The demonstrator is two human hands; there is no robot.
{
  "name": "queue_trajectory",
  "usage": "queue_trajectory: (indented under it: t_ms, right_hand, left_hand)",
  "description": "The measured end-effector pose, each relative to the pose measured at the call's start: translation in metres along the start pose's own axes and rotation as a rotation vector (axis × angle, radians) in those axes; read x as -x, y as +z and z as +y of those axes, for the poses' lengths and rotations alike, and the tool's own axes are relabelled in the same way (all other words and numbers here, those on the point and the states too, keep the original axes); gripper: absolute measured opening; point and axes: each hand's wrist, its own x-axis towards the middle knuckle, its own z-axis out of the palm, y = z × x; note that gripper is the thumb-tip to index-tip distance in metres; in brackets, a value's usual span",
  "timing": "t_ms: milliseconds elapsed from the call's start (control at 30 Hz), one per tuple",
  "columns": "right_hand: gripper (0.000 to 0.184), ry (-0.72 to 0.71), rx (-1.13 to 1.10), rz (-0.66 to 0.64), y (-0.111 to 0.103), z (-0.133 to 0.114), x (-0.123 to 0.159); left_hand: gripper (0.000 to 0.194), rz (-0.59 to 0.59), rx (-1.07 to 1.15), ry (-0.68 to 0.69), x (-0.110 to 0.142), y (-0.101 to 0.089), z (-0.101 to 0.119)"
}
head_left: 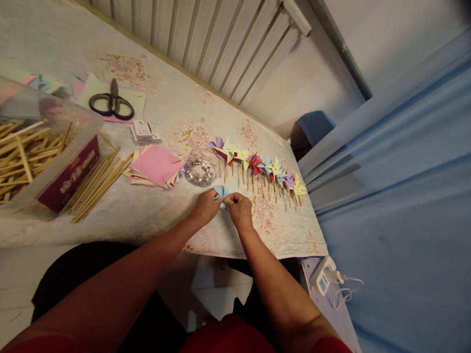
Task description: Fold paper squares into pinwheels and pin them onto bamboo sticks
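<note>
- Table (175,222), covered with a pale cloth of pink and brown flower print; it lies beneath the fingers and runs away on either side of them.
- White railing (215,38), slatted, beyond the table's far edge from the fingers.
- Blue curtain (394,202), hanging in folds, well to the right of the fingers.
- Power strip (322,280), white, a plug and cord in it, right of the fingers and nearer the body.
- Pinwheels (255,164), many-coloured, on sticks, in a slanting row ahead and right of the fingers.
- Round clear container (199,168), small shiny pieces inside, just ahead and left of the fingers.
- Paper stack (156,166), pink sheet uppermost, left of that container.
- Scissors (113,102), dark-handled, lying on paper, far ahead and left.
- Sticks (99,189), loose bundle beside a clear bin (67,120) of more sticks, well left.
- Blue paper (221,191), one piece, curled, between the two hands, above the table cloth.
- Left hand (206,206): fingers closed on the paper's left side.
- Right hand (240,209): thumb and fingertips drawn together in a pinch at its right side; exact contact partly hidden.
</note>
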Motion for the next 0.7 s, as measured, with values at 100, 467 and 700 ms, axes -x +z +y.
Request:
queue_trajectory:
  t_ms: [100,467,700]
  right_hand:
    - [0.017,-0.173,0.126,-0.007,-0.0043,-0.0028,0.0015]
    - [0.016,0.026,-0.007,-0.015,0.001,-0.0023,-0.0018]
    - [0.015,-0.155,0.052,-0.008,-0.0018,-0.0005,-0.0032]
  left_hand:
    - [0.014,0.0,-0.026,0.0,-0.0005,0.0004,-0.0011]
    - [0.017,0.005,-0.053,-0.012,-0.0009,-0.0002,-0.0019]
    - [0.014,0.018,-0.08,-0.021,-0.0018,0.0006,-0.0027]
